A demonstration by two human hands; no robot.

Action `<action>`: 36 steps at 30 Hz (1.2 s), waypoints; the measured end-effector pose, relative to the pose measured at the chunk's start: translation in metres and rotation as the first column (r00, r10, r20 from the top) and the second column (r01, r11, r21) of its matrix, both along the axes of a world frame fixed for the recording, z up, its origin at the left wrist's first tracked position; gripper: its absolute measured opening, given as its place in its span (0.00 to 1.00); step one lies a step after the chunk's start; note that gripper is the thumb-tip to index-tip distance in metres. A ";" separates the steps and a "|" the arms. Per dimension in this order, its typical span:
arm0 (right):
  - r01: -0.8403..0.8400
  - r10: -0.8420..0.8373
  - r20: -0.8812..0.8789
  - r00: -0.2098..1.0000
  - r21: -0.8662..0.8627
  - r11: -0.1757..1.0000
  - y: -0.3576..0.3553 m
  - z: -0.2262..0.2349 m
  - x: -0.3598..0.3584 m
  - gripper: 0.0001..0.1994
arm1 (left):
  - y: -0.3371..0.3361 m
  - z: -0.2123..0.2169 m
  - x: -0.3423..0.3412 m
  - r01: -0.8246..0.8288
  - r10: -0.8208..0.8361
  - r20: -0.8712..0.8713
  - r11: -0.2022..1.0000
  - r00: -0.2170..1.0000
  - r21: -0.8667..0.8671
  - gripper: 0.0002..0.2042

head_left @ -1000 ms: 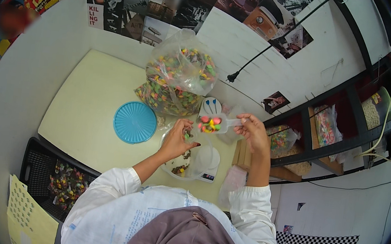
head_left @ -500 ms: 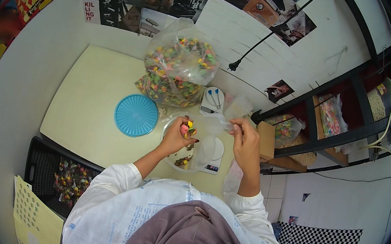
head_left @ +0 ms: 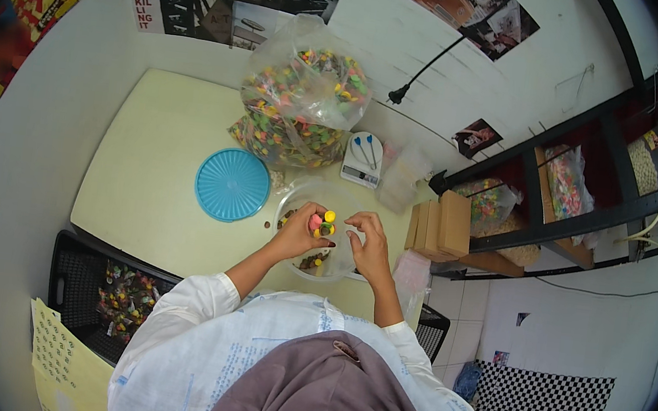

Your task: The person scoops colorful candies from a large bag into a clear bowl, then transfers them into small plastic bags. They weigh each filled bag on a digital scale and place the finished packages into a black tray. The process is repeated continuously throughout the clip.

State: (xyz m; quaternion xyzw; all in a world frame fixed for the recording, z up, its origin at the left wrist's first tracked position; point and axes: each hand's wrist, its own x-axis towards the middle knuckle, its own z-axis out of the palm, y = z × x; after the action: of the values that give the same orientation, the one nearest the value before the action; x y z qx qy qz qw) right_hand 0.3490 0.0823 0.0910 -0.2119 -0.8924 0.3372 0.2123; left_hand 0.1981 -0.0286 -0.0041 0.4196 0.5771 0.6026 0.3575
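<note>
My left hand (head_left: 299,236) holds a few small coloured pieces, pink, yellow and green (head_left: 320,222), above a clear round bowl (head_left: 299,196) on the pale yellow table (head_left: 154,177). More coloured pieces lie in the bowl's bottom. My right hand (head_left: 370,247) hovers just right of the pieces, its fingers curled and apart, holding nothing that I can see. Behind the bowl stands a big clear bag (head_left: 301,105) full of the same coloured pieces.
A turquoise round lid (head_left: 231,185) lies left of the bowl. A small white scale (head_left: 362,161) and a clear tub (head_left: 399,183) stand behind it. Cardboard boxes (head_left: 441,222) sit at the right. A black crate (head_left: 104,293) with small packets stands below the table's near edge.
A small clear bag of pieces held up between both hands a second ago is gone from them. Both hands have come down over the bowl, the left one holding loose pieces.
</note>
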 end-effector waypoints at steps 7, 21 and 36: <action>-0.085 0.085 -0.012 0.996 0.048 0.995 -0.009 0.009 0.006 0.10 | -0.002 0.025 0.003 0.105 -0.113 -0.098 0.991 0.989 -0.086 0.32; -0.210 0.168 0.302 0.938 0.111 0.971 -0.019 -0.010 0.011 0.02 | -0.048 0.026 -0.081 -0.413 0.412 -0.049 0.911 0.910 -0.005 0.19; -0.220 0.161 0.343 0.926 0.141 0.965 -0.020 -0.004 0.000 0.05 | -0.054 -0.113 -0.044 -0.399 0.181 -0.553 0.865 0.813 -0.304 0.15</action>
State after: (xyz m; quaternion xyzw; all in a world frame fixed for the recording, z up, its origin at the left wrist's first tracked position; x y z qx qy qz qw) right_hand 0.3492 0.0626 0.0865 -0.1573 -0.9580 0.2356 0.0448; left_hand 0.1545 -0.0821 -0.1168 0.3842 0.8206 0.3858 0.1738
